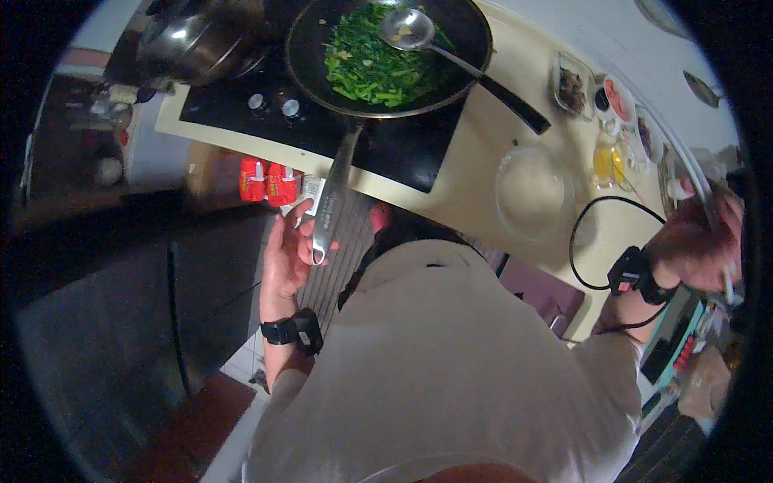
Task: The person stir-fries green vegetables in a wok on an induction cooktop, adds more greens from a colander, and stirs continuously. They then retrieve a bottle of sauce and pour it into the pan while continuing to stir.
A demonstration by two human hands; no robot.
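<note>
A wok (300, 78) with chopped leafy greens (386, 81) in it sits on a black cooktop (398, 151). The metal bowl of a ladle (407, 30) lies over the greens, and its black handle reaches past the right rim. My left hand (293, 247) is at the end of the wok's long metal handle (338, 181). Its fingers pass under the handle, spread and not closed around it. At the far right my right hand (697, 238) is blurred, fingers curled, by a thin pale rod-like shape (729, 284). Whether it grips that shape is unclear.
A clear glass bowl (534, 193) stands on the cream counter (483, 205). Behind it are a glass dish of dark food (570, 90) and a container of yellow liquid (607, 166). A black cable (574, 241) loops near my right wrist. A metal pot (193, 48) stands left.
</note>
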